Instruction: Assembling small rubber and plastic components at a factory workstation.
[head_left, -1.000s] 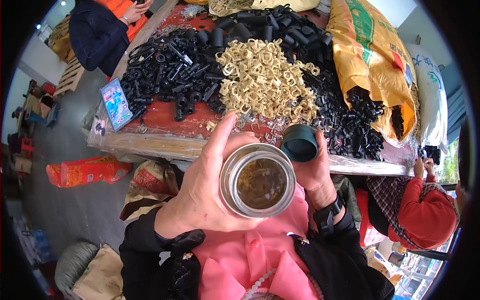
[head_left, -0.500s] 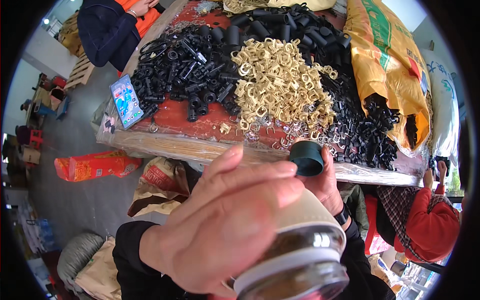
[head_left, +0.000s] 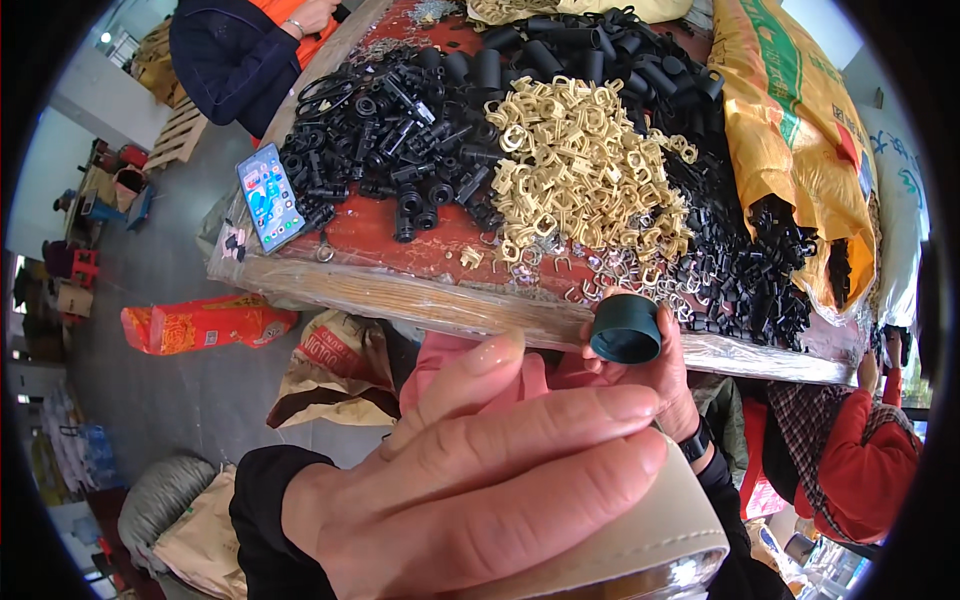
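My left hand (head_left: 470,480) lies across a bottle (head_left: 665,515) with a cream stitched sleeve, its fingers curved over the sleeve close to the camera. A strip of the bottle's clear, shiny body shows below the sleeve at the lower edge. Beyond it, my right hand (head_left: 672,380) grips a dark green round cap (head_left: 626,342), hollow side facing me. The cap is apart from the bottle, whose mouth is hidden behind my left hand. Both hands are just before the table's front edge (head_left: 420,305).
On the red table (head_left: 370,225) lie piles of black fittings (head_left: 380,130), cream plastic clips (head_left: 590,170) and small metal clips. A phone (head_left: 268,200) rests at the left corner. An orange sack (head_left: 780,110) spills black parts at right. People in dark (head_left: 225,65) and red clothing (head_left: 865,460) are nearby.
The bottle has swung lower and nearer, so less of its clear body shows. My left fingers have shifted right with it. The cap has turned slightly toward me and moved lower.
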